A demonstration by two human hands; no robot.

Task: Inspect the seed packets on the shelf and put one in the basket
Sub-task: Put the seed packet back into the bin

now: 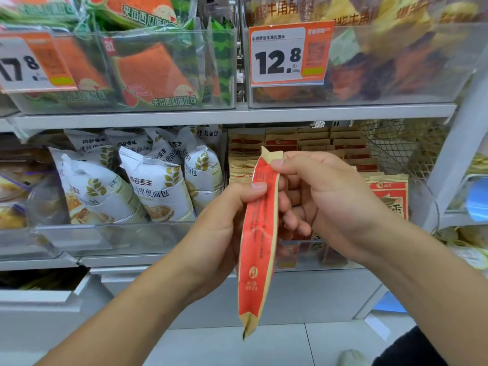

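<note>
Right now you have one seed packet (260, 233) off the shelf (232, 114) and up in front of you, turned edge-on so only its narrow red and tan side faces you. Your left hand (224, 228) pinches it partway down, thumb closed against the red panel. Your right hand (324, 196) nips the folded tan top between thumb and forefinger, its other fingers (290, 215) curled behind the packet. Both hands are shut on it; neither is free.

You can read very little from this angle, so I'd turn the packet until a broad face looks at you. Keep the top pinch light and let the left hand do the rotating, so the paper doesn't crease or the seal tear. Hold it steady a moment to check the print and the bottom fold, which hangs loose below your hands.

The remaining packets (290, 143) sit stacked in the bin just behind your hands, right of the white bread bags (155, 186). A wire mesh (396, 146) shows at the right of that bin; I can't tell whether it is the basket, so find the basket before you let go with either hand.
</note>
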